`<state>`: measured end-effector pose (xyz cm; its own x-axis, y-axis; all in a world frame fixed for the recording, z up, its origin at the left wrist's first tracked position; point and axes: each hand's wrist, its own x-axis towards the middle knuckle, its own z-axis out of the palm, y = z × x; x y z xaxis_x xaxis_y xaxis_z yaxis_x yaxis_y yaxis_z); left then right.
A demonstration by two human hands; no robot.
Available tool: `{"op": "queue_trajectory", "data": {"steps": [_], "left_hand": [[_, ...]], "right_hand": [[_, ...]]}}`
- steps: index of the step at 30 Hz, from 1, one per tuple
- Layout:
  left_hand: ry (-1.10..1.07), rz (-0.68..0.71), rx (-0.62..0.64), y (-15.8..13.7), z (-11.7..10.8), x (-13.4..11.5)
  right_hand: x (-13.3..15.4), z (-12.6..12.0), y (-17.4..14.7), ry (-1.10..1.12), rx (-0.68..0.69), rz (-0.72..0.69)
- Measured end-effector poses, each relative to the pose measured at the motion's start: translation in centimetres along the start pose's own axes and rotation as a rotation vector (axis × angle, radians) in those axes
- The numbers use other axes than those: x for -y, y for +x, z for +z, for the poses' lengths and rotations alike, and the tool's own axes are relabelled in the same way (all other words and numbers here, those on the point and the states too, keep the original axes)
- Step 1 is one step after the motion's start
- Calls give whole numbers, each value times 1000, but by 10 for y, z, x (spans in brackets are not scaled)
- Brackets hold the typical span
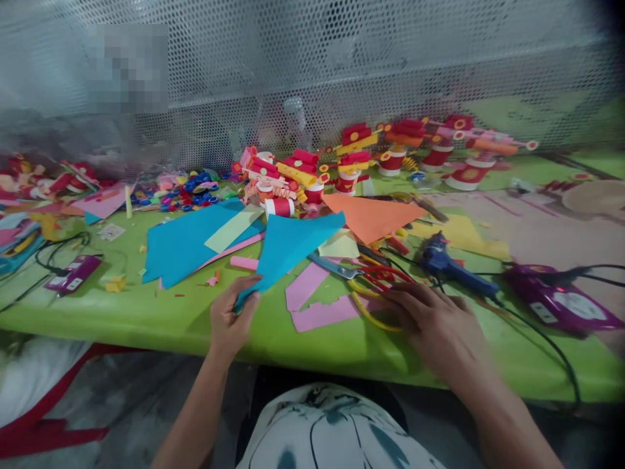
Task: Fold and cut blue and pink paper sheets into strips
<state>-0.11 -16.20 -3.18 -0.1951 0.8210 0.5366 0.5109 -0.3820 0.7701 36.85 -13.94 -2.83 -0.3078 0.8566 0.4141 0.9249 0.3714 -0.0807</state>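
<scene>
Left of the scissors [336, 266], my left hand [235, 316] is pinching a blue sheet [290, 242]; my right hand [434, 326] is reaching over their handles, grip unclear; right of them, a purple box [534, 286] is showing unreadable labels.

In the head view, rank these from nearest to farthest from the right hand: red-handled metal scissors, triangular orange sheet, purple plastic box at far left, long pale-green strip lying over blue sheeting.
From the right hand:
1. Red-handled metal scissors, at its fingertips.
2. Triangular orange sheet, beyond the scissors.
3. Long pale-green strip, left of centre.
4. Purple plastic box, far left.
</scene>
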Motion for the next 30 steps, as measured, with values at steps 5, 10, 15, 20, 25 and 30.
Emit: {"op": "queue_trajectory", "data": {"steps": [5,10,15,20,25,30], "left_hand": [[-93,201,79,3,-4,-4],[-89,407,202,6,-3,-7],[165,491,308,2,2,-7],[408,547,380,-2,8,-10],[453,534,389,-2,11,-10],[399,444,470,0,2,-8]], "right_hand": [[-1,3,-1,-41,-32,60],[0,4,1,-74,-41,98],[-2,-2,4,-74,34,116],[8,-16,0,50,-91,110],[54,-27,-1,346,-65,-232],[77,-10,14,235,-121,-422]]}}
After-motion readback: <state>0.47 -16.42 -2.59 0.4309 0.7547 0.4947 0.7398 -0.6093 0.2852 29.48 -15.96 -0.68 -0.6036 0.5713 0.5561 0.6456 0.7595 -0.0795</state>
